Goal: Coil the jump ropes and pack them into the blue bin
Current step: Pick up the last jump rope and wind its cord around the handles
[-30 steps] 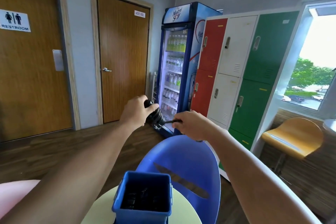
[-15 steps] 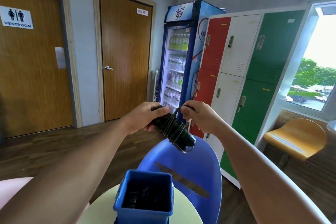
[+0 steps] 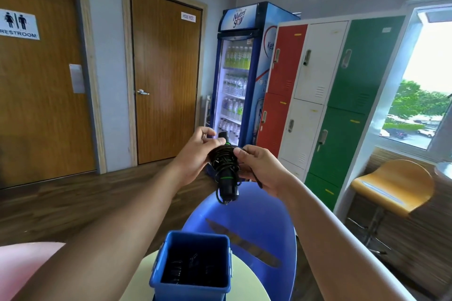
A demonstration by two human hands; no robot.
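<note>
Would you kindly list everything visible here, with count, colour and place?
coiled black jump rope: one, black, held above the chair.
blue plastic bin: one, blue, on the table.
round pale table: one, cream, bottom centre.
blue plastic chair: one, blue, behind the bin.
orange stool: one, orange, right.
metal locker bank: one, red, white, green, right.
drinks fridge: one, blue, beside the lockers.
wooden doors: two, brown, left wall.
left hand: one, grips the rope.
right hand: one, grips the rope.

Both hands grip coiled jump rope (image 3: 224,168): left hand (image 3: 195,154), right hand (image 3: 260,168); blue bin (image 3: 193,287) well below fingers (image 3: 241,153), on counter (image 3: 137,283).
</note>
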